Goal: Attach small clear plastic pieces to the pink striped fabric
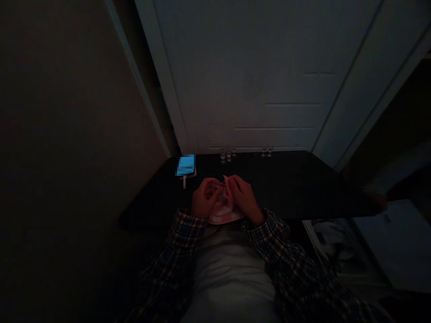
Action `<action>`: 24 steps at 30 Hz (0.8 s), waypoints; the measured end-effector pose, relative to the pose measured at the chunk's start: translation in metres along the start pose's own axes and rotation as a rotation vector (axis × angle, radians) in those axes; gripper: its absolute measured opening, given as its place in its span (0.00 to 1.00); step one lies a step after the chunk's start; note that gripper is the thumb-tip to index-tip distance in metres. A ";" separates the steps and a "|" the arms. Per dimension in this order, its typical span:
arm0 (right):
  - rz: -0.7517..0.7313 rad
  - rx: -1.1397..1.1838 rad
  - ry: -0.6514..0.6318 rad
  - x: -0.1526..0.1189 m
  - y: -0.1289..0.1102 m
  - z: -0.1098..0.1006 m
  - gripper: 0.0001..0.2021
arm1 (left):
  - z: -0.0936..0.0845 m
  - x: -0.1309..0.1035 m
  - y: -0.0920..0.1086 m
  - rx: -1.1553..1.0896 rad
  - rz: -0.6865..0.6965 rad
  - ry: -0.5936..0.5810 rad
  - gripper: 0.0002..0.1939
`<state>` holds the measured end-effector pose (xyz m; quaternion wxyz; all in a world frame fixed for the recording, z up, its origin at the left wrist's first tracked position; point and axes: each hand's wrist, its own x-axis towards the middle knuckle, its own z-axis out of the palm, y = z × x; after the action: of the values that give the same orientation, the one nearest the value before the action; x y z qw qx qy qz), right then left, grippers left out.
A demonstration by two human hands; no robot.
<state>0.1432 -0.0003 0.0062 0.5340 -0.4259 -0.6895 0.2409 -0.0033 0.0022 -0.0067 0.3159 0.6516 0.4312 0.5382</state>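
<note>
In the dim light my left hand (pixel 205 197) is closed round a small clear glass (pixel 218 185), only partly visible between the fingers. My right hand (pixel 243 195) pinches a pink and white cloth (pixel 224 216) and presses a fold of it against the glass. The rest of the cloth hangs below both hands, over the near edge of the black table (pixel 289 188). Fine detail of the glass is lost in the dark.
Toward the back of the table stand several small stemmed glasses (pixel 229 155), with another pair (pixel 267 152) farther right. At the left lies a device with a lit blue screen (pixel 186 164) and a white strap. A white panel (pixel 286 58) with heart patterns rises behind.
</note>
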 end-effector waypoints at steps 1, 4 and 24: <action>0.000 0.001 0.003 0.000 0.000 0.000 0.16 | 0.000 0.000 0.001 -0.001 -0.002 0.004 0.16; 0.008 -0.003 0.007 0.000 -0.001 0.000 0.15 | 0.001 0.000 0.001 -0.005 -0.005 0.011 0.16; 0.010 -0.008 0.005 0.000 -0.003 -0.001 0.16 | 0.001 0.000 0.001 -0.006 0.005 0.011 0.16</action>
<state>0.1434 -0.0017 0.0087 0.5327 -0.4320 -0.6871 0.2400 -0.0021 0.0020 -0.0059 0.3141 0.6489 0.4296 0.5437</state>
